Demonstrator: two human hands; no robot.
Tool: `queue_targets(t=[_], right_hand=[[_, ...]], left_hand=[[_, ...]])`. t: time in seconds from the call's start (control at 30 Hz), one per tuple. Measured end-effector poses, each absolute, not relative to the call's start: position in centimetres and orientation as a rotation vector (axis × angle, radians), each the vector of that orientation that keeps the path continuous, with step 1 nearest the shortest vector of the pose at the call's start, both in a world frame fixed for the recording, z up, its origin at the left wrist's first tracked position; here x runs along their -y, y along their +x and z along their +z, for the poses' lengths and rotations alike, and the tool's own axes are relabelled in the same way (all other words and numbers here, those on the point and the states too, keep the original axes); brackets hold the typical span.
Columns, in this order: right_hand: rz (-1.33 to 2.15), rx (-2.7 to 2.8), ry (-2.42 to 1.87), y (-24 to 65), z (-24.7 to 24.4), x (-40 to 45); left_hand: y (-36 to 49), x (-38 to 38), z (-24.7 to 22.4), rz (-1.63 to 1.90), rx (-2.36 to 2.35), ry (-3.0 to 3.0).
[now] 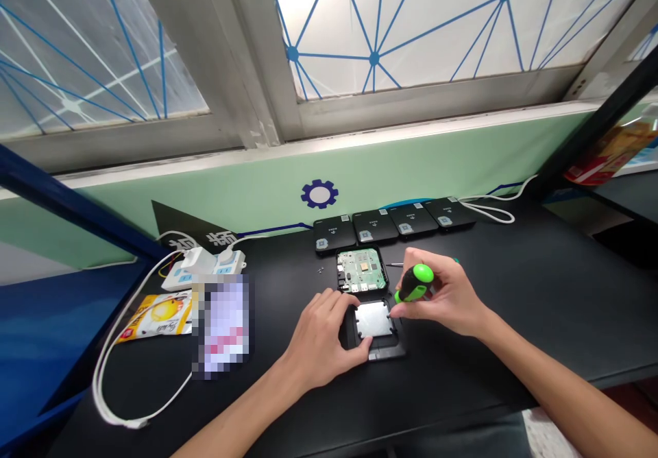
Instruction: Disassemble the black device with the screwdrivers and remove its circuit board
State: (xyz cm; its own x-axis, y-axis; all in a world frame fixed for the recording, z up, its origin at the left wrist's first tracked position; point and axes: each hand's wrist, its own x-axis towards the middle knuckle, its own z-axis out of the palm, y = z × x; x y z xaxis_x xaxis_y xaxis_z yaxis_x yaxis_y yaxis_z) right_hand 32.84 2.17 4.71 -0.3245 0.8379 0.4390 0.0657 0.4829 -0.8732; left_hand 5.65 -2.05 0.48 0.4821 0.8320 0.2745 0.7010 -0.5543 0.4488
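My right hand is closed around a green and black screwdriver, its tip down by the right edge of a black plastic cover. A silver metal plate lies inside that cover. My left hand grips the cover's left side, thumb at the front edge and fingers at the back. Just behind the cover sits an open black case with a green circuit board. Several tiny screws lie left of the case. My fingers hide part of the screwdriver's shaft.
Several closed black boxes stand in a row along the wall. Another thin tool lies behind my right hand. At left are a white power strip, a yellow snack packet and a looped white cable.
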Motion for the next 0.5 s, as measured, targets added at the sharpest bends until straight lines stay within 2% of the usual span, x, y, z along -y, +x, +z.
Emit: queue_targets(t=[0.5], right_hand=[[1.002,1.743,-0.765,33.17,5.01,-2.3]], left_hand=[[5.54,1.79,0.63,0.699,-1.285,2.487]])
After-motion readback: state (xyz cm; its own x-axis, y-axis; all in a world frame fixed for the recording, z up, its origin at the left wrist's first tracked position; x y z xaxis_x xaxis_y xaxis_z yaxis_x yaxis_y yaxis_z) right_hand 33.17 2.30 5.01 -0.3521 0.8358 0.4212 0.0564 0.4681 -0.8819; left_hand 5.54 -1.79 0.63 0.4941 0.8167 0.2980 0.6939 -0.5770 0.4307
